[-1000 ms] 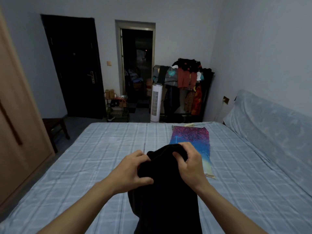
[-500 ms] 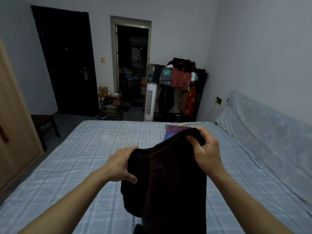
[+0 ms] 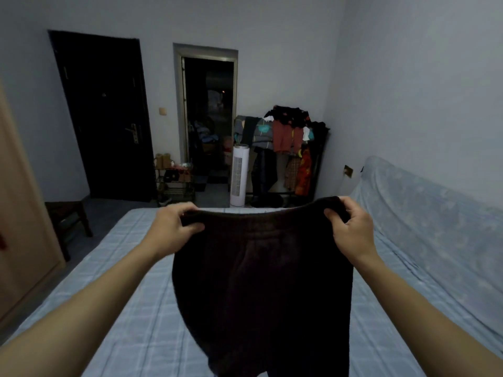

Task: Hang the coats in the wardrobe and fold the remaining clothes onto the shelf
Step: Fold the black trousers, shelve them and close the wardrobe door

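I see the dark trousers [image 3: 261,281] held up in the air in front of the camera, above the bed [image 3: 128,308]. They fill the middle of the picture and its 6 o'clock part. The cloth is almost black, thick and a little fuzzy. On top there is a gathered elastic waistband, stretched wide and sagging slightly in the middle. Below the band the fabric hangs in soft vertical folds and leaves the frame at the bottom; its lower left edge curves inward.

The left hand [image 3: 170,231] grips the waistband end at 9 o'clock of the garment, with the fingers curled over the band and the thumb on the near side. The right hand [image 3: 351,232] grips the other end at 3 o'clock in the same manner. Both forearms reach forward.

The bed has a pale blue checked sheet. At 12 o'clock, beyond the bed, stand a white tower fan [image 3: 239,175] and a rack [image 3: 288,148] full of clothes. At 10 o'clock is a dark closed door [image 3: 106,118], and at 9 o'clock the light wooden wardrobe [image 3: 19,213].
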### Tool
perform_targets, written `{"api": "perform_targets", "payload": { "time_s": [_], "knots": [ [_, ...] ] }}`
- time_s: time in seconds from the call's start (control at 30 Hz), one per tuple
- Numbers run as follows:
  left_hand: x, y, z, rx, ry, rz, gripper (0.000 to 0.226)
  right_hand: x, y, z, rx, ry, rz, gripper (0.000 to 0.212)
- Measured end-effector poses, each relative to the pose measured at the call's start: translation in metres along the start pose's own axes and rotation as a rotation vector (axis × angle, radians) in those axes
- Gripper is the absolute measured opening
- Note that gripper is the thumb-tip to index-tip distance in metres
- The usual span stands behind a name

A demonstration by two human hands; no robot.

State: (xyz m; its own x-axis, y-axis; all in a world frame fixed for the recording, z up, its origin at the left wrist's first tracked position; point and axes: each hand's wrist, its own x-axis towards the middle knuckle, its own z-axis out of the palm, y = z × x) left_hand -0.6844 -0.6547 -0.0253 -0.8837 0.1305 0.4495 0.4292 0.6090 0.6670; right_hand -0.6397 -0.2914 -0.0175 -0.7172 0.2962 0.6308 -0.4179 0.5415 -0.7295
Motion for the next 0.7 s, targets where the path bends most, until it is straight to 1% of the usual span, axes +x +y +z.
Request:
{"api": "perform_targets", "payload": {
  "time_s": [0.07,0.2,0.4,0.57,0.63,0.7],
  "knots": [
    [0.021,0.022,-0.02,0.054,0.08,0.074,0.015,0.019,-0.01,0.002,0.026,0.033,-0.02,0.013],
    [0.054,0.064,-0.054,0.11,0.241,0.193,0.018,0.056,-0.036,0.001,0.092,0.111,-0.054,0.015],
    [0.084,0.112,-0.103,0.163,0.339,0.315,0.019,0.098,-0.079,-0.005,0.186,0.157,-0.153,0.017],
    [0.098,0.138,-0.133,0.228,0.431,0.378,0.02,0.128,-0.105,-0.008,0.194,0.176,-0.199,0.012],
    [0.104,0.15,-0.146,0.267,0.454,0.415,0.02,0.14,-0.12,-0.011,0.178,0.214,-0.245,0.015],
    [0.112,0.165,-0.162,0.309,0.515,0.462,0.022,0.153,-0.14,-0.017,0.155,0.262,-0.318,0.015]
  ]
}}
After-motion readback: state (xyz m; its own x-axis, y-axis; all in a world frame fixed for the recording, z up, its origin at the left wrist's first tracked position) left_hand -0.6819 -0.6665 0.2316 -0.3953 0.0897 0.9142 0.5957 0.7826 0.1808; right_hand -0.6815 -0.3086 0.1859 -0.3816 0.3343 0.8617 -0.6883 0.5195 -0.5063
